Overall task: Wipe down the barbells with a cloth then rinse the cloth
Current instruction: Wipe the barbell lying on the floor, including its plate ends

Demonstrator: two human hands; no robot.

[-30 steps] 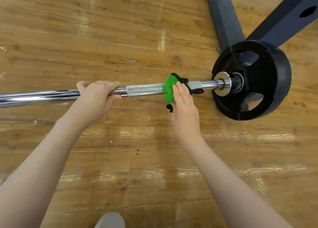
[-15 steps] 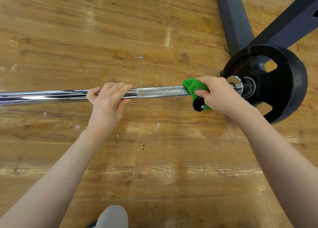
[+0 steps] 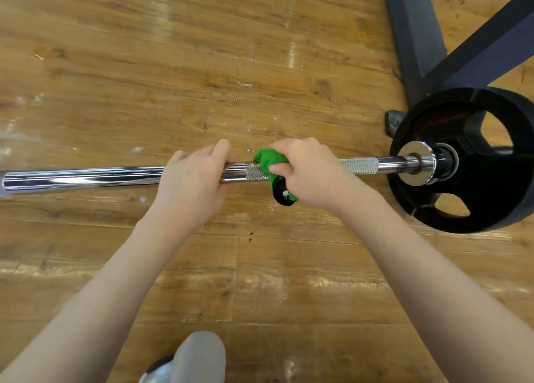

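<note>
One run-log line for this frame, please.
wipe bar | right hand grips green cloth on barbell | left hand steadies bar

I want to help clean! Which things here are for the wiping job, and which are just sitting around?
For the job:
bar
cloth
right hand, wrapping the cloth round the bar
left hand, gripping the bar

Just there:
plate on the bar's end
rack legs
shoe
floor

Glossy wooden plank floor (image 3: 289,281), dark rack base (image 3: 416,35), weight plate (image 3: 468,163)
</note>
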